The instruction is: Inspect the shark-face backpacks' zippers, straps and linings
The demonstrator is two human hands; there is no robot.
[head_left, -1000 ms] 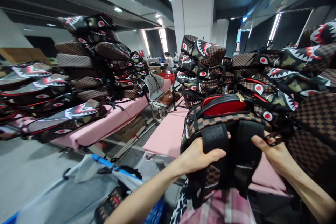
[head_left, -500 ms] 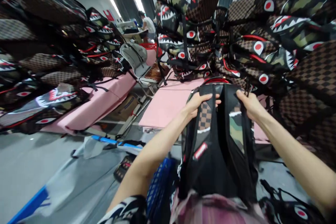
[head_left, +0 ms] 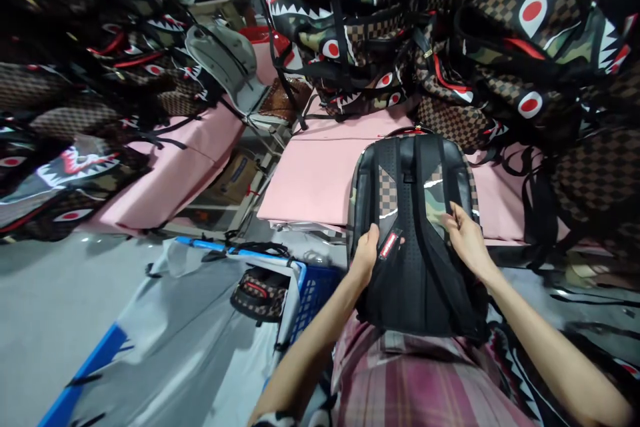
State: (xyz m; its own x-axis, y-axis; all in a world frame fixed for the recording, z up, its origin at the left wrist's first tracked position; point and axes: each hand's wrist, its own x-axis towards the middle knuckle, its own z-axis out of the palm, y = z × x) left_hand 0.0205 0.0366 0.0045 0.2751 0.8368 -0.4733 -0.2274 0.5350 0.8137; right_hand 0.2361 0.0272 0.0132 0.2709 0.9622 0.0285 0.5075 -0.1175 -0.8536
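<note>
The step in hand looks like an inspection of the back of one backpack. It lies strap side up, its top on the edge of the pink bench and its bottom against the person's plaid lap. The hands are apart, one on each side of it. The left hand grips the left edge beside a small red label, and the right hand rests with its fingers on the right shoulder strap, over a camouflage patch.

Any further handling calls for a hold on both sides at once, I judge, since the backpack bridges bench and lap and could slide off between them.

As for containers, the backpack shows only a sliver of red at its top (whether the zip is closed, and what is inside, cannot be told). A blue crate stands by the person's left arm. A small checkered bag lies just beside its white rim, in it or against it, I cannot tell. More backpacks are heaped in piles around the bench.
</note>
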